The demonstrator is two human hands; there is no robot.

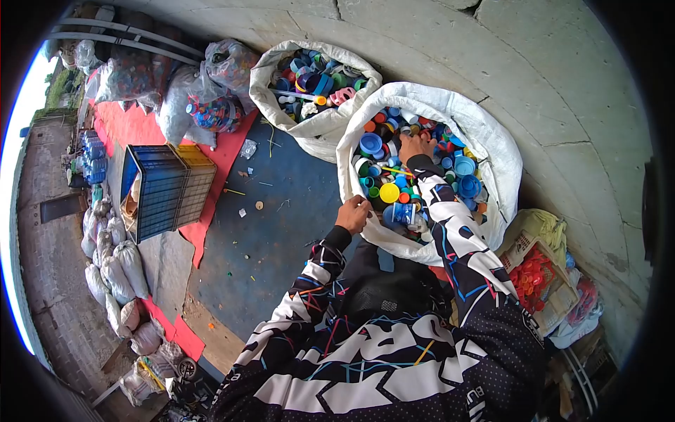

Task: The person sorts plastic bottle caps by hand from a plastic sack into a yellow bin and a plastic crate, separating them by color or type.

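Note:
A large white sack (508, 165) stands open before me, full of plastic caps and lids in many colours. Over its middle reaches my right hand (416, 146), fingers bent down among the caps; what the fingertips touch is hidden. My left hand (353, 214) is closed at the sack's near left rim, and whether it pinches the rim or something small cannot be made out. Near the hands lie a yellow lid (389, 193), a blue lid (370, 143) and a blue-and-white container (403, 214).
Behind stands a second white sack (320, 133) of caps. A crate (172, 190) is at the left, with filled plastic bags (133, 77) beyond. At the right sits a basket (555, 295) with red pieces. A concrete wall (548, 77) runs behind the sacks.

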